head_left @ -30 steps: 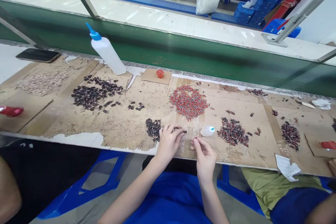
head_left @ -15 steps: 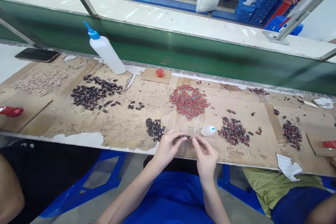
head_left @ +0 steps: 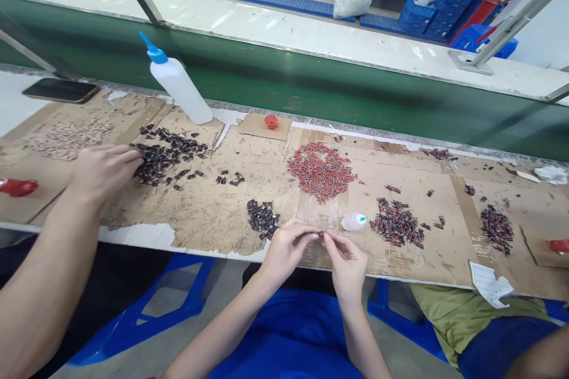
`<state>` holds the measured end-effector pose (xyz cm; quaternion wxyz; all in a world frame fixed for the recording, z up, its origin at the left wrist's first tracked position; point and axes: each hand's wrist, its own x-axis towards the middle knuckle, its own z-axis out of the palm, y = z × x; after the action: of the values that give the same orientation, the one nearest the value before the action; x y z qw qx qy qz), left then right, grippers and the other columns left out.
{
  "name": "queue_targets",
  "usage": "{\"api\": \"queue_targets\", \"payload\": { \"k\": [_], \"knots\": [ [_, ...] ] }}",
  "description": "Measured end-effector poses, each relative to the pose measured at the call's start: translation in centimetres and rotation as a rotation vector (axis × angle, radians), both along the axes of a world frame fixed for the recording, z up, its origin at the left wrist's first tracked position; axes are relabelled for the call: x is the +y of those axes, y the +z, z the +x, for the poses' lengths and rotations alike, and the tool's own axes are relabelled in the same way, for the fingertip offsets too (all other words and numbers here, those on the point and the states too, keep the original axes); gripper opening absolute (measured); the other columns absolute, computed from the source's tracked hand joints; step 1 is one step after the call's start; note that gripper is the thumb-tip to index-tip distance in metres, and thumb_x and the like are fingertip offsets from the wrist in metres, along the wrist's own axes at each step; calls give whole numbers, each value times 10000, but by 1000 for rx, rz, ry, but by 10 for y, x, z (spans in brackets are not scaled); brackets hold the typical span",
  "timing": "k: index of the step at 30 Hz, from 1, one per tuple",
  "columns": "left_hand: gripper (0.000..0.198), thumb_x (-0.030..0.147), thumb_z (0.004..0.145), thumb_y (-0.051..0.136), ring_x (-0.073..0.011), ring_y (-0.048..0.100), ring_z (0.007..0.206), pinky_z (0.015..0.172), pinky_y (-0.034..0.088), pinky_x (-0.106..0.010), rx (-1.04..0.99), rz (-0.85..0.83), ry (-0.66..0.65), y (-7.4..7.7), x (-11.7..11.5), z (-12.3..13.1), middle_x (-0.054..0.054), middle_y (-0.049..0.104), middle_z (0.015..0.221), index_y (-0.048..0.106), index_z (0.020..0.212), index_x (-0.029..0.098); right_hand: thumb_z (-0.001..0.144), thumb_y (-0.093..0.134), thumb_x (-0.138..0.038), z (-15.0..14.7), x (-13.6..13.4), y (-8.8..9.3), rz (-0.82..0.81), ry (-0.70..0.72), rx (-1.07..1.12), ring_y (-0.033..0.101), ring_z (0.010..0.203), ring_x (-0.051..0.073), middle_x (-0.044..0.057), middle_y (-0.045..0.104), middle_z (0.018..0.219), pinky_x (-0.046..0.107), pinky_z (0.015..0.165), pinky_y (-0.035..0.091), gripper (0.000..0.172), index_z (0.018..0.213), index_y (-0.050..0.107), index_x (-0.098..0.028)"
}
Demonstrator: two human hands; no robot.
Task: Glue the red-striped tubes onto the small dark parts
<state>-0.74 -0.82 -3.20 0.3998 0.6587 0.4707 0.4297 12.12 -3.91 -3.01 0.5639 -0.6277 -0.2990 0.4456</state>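
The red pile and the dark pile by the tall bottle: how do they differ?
The red pile is bright red and compact; the dark pile is blackish and scattered at its edges. A co-worker's hand touches the dark pile; nobody touches the red pile. Both are small pieces on cardboard.

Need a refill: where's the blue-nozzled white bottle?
The white bottle stands left of centre in the head view, at the table's far edge, behind the dark parts pile.
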Motion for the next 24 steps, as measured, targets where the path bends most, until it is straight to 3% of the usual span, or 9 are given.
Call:
{"api": "queue_targets", "payload": {
  "k": [10,24],
  "knots": [
    [188,164,876,559,-187,660,777,724,555,-304,32,38,-31,1,3,-1,-54,750,795,738,838,208,648,770,-364,-1,0,-6,10,26,10,718,710,216,68,767,780,374,724,609,222,769,765,-177],
    [152,178,814,630,-190,689,824,775,554,-295,-127,-220,-85,1,2,-10,-64,755,848,768,874,203,712,733,-319,-7,-4,-9,149,10,-54,699,775,211,74,735,785,375,766,581,148,745,749,-176]
  ]
}}
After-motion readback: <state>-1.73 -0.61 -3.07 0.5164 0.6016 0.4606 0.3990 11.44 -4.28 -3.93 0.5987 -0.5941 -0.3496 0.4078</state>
